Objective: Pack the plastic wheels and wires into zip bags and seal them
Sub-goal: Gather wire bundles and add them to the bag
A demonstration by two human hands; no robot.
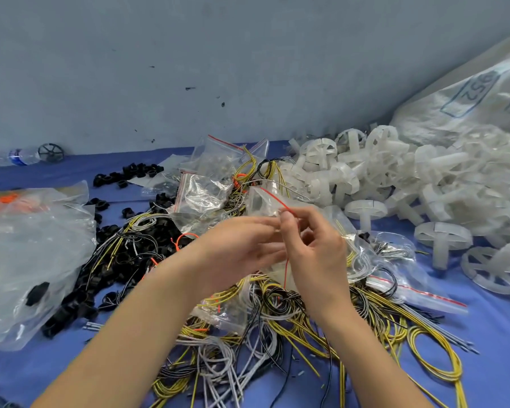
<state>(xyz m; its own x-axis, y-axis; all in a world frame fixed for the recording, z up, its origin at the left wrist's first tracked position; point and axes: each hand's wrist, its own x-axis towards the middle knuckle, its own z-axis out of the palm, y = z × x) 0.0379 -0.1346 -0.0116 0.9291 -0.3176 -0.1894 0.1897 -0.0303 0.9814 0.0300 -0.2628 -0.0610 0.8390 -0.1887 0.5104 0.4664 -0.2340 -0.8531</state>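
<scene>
Packing partway: right hand (pixel 315 245) pinches the zip bag (pixel 262 201) at its red seal, left hand (pixel 242 245) grip blurred; filled bags (pixel 203 192) lie beside many loose wheels (pixel 395 178) and wires (pixel 277 319).

Bright, even light — soft shadows, wide-angle bending at edges.

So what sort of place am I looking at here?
Likely a small parts-packing workbench: a heap of white plastic wheels, tangled wires on a blue cover, and a right hand pinching a red-striped zip bag.
</scene>
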